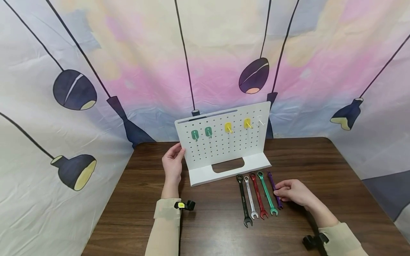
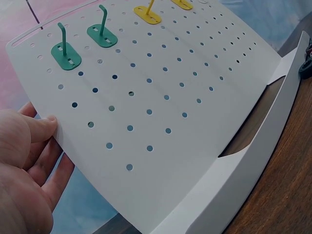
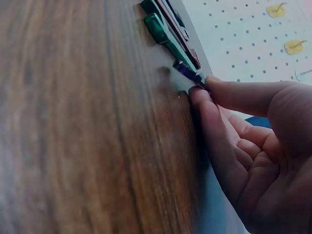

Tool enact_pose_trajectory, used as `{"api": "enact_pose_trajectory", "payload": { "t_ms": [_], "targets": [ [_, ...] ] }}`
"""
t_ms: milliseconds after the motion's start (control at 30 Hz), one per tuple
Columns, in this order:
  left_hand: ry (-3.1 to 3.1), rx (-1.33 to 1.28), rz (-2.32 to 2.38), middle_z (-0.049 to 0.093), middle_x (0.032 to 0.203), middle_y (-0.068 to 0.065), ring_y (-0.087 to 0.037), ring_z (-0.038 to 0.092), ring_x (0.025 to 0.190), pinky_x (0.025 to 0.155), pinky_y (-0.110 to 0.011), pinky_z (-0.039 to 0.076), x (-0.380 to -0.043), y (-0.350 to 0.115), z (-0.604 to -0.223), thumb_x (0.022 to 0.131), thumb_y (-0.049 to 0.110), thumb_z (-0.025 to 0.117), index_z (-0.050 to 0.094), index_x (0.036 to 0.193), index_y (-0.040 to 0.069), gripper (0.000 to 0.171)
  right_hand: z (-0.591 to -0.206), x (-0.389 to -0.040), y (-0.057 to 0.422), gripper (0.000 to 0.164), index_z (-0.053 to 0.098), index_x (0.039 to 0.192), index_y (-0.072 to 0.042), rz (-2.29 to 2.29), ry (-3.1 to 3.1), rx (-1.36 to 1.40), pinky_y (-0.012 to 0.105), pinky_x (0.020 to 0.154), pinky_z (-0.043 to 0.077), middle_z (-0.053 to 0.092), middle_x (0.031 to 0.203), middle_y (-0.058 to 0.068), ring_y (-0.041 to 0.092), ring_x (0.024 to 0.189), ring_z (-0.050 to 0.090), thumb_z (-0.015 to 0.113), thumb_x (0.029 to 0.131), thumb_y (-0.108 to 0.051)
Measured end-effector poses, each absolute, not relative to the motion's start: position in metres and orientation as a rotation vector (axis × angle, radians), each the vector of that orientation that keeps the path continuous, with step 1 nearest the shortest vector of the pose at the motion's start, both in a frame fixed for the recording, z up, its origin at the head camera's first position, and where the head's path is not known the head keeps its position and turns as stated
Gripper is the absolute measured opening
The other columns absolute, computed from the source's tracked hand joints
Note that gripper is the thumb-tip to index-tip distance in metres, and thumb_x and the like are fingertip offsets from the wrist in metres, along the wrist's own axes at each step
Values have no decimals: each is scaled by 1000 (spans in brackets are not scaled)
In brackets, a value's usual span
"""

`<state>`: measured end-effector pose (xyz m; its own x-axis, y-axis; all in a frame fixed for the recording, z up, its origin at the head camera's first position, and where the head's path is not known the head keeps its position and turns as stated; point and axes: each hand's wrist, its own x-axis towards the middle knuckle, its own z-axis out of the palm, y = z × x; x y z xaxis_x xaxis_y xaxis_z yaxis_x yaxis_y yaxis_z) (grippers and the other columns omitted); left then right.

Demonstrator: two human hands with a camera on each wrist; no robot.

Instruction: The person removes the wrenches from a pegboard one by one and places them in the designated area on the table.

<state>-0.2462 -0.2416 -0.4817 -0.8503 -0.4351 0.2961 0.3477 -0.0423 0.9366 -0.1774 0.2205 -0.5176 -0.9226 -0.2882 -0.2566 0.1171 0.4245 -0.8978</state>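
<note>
Hard to read first: on my right wrist view the wrenches are blurred and mostly cut off at the top edge, so I can't count them there; the purple wrench (image 3: 187, 71) shows only a short piece ahead of the fingertips (image 3: 197, 92). The left wrist view cuts off the pegboard's (image 2: 161, 97) right side, and most of the left hand (image 2: 24, 161) is out of frame. Counts from the head view: five wrenches in a row on the bench (image 1: 144, 213), just in front of the pegboard (image 1: 224, 145): black wrench (image 1: 243, 199), silver wrench (image 1: 250, 197), red wrench (image 1: 258, 195), green wrench (image 1: 267, 193), purple wrench (image 1: 274, 190). Five hooks along the board's top rows: two green hooks (image 1: 201, 134), two yellow hooks (image 1: 237, 125), one white hook (image 1: 261, 121). I see nothing hanging on any hook; the cutout in the board's base shows bare bench. Right hand (image 1: 293, 192) sits at the right end of the row, fingers curled onto the purple wrench, pinching it at mid-handle while it lies flat on the bench. Left hand (image 1: 173, 161) grasps the pegboard's left edge, thumb on the front face, fingers behind it. The pegboard stands upright at mid-bench on its own base.
</note>
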Motion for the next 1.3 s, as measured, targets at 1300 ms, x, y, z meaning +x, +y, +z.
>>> {"api": "enact_pose_trajectory", "payload": {
  "t_ms": [1300],
  "targets": [
    [-1722, 103, -1949, 76, 102, 0, -15, 67, 91, 88, -39, 60, -247, -243, -483, 98, 3, 79, 78, 125, 3, 27, -506, -174, 208, 22, 80, 99, -1, -1163, 2687, -40, 35, 63, 54, 75, 78, -1, 16, 68, 67, 85, 90, -21]
  ]
}}
